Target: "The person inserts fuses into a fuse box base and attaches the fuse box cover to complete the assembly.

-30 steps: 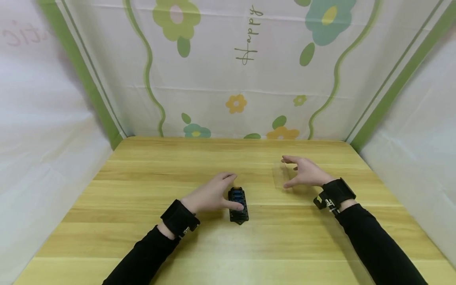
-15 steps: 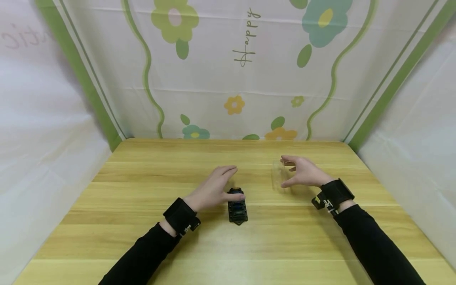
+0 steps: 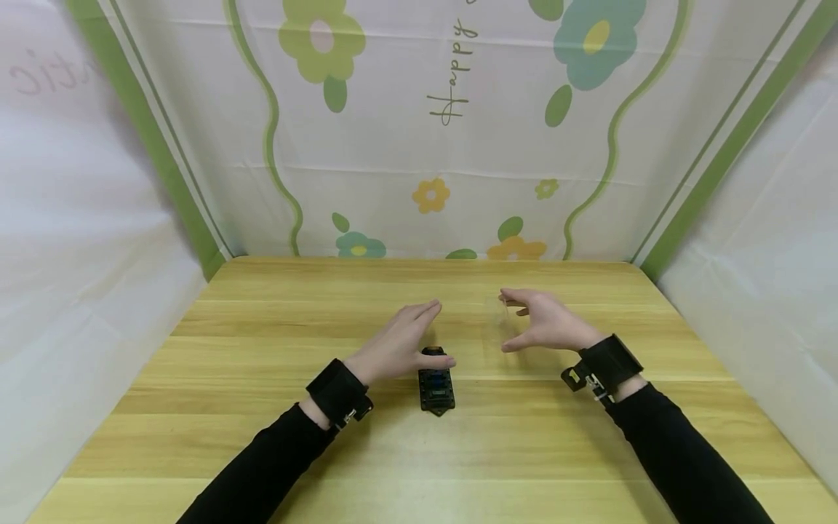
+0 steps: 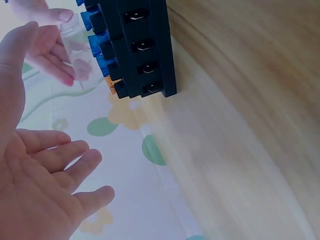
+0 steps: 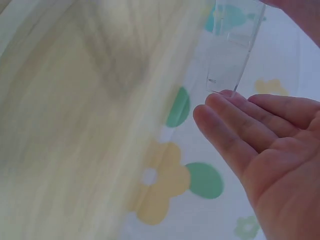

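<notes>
On the table, near the middle of the head view, lies a black fuse block [image 3: 436,394]. The left wrist view shows metal terminals along its side, with blue fuses and an orange one on top. My left hand [image 3: 398,345] hovers at its left, fingers straight and apart, holding nothing; the thumb crosses over the block and hides part of it. To the right, my right hand [image 3: 551,320] holds a clear plastic cover [image 5: 231,47] by its ends, between thumb and fingertips. The cover is nearly see-through in the head view, above the table right of the block.
The wood-grain table [image 3: 432,466] runs back to a white flowered cloth [image 3: 380,131]. White cloth walls stand on both sides. A black wrist strap [image 3: 338,397] with a small camera is on each wrist.
My right hand has moved slightly left with the clear cover, toward the fuse block. My left hand has shifted a little away from me, its thumb sliding from the block's middle toward its far end.
</notes>
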`<state>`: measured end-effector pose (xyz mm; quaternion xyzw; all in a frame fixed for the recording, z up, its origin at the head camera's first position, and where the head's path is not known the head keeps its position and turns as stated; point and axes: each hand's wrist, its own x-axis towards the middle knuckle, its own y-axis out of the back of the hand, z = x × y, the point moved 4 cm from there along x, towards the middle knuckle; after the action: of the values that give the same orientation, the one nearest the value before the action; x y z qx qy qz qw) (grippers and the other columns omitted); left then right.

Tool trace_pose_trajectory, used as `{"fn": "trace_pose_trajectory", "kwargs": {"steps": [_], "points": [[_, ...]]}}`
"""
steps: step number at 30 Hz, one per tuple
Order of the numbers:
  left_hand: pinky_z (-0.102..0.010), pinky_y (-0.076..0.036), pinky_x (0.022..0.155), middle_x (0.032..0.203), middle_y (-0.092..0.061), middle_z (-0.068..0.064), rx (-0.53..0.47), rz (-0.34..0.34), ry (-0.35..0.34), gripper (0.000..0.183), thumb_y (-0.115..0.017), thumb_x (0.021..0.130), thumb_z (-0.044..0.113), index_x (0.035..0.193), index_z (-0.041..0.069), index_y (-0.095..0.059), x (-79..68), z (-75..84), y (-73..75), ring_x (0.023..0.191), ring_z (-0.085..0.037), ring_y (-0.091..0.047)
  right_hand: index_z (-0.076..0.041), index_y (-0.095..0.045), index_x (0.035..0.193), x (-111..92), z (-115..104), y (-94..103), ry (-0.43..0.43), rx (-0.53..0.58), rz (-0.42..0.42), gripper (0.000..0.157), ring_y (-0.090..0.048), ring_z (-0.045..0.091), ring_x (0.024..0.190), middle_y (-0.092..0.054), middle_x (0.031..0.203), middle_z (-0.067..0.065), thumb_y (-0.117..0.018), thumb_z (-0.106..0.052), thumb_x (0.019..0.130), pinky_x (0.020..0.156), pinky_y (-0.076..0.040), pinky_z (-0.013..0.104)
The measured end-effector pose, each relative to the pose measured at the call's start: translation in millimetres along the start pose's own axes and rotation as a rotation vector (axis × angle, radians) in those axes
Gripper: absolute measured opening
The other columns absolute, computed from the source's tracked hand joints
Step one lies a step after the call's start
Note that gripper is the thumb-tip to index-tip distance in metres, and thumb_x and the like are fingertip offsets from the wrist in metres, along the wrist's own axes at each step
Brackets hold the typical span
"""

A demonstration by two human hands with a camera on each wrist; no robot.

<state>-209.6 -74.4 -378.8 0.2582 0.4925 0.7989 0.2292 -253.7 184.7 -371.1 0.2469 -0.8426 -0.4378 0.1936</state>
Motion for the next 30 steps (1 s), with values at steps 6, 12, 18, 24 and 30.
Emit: {"fn": "trace_pose_trajectory", "kwargs": {"steps": [6,12,18,24,30], "points": [[-0.039,-0.021,0.108,0.153,-0.023,-0.012,0.007,-0.024,0.022,0.101,-0.058,0.082,0.067,0.152,0.005,-0.021,1.6,-0.1,0.3,0.137,-0.028,-0.025,0.003,-0.038,0.143,7.6,-20.4,-4.5,0.045,-0.023,-0.006,0.102,-0.053,0.035,0.113,-0.048,0.136,0.018,-0.086,-0.04,0.065,0.089,-0.045,0.04],[-0.04,-0.019,0.108,0.153,-0.021,-0.013,0.02,-0.026,0.008,0.105,-0.06,0.08,0.067,0.152,0.004,-0.019,1.5,-0.7,0.6,0.138,-0.03,-0.024,0.004,-0.039,0.142,14.3,-35.6,-12.5,0.082,-0.036,-0.038,0.101,-0.053,0.033,0.114,-0.048,0.136,0.017,-0.086,-0.041,0.065,0.087,-0.046,0.036],[-0.041,-0.02,0.108,0.152,-0.024,-0.014,0.019,-0.017,-0.01,0.1,-0.056,0.083,0.067,0.151,0.003,-0.021,2.5,-0.7,1.5,0.137,-0.03,-0.026,0.003,-0.039,0.142,15.7,-48.0,-17.7,0.11,-0.006,-0.049,0.1,-0.051,0.029,0.118,-0.047,0.136,0.016,-0.086,-0.04,0.065,0.088,-0.046,0.035],[-0.04,-0.022,0.107,0.151,-0.027,-0.011,0.017,-0.038,-0.006,0.1,-0.057,0.082,0.068,0.152,0.007,-0.021,3.1,1.8,1.5,0.136,-0.028,-0.027,0.004,-0.039,0.142,17.2,-59.4,-23.8,0.147,0.013,-0.071,0.099,-0.05,0.029,0.119,-0.047,0.136,0.018,-0.085,-0.04,0.066,0.088,-0.045,0.035],[-0.041,-0.023,0.107,0.149,-0.031,-0.011,0.007,-0.034,-0.03,0.095,-0.058,0.083,0.065,0.151,0.007,-0.026,0.1,4.0,3.7,0.136,-0.027,-0.029,0.005,-0.039,0.141,18.4,-66.6,-28.5,0.188,0.013,-0.071,0.098,-0.049,0.029,0.119,-0.047,0.135,0.019,-0.086,-0.037,0.066,0.088,-0.046,0.035]]}}
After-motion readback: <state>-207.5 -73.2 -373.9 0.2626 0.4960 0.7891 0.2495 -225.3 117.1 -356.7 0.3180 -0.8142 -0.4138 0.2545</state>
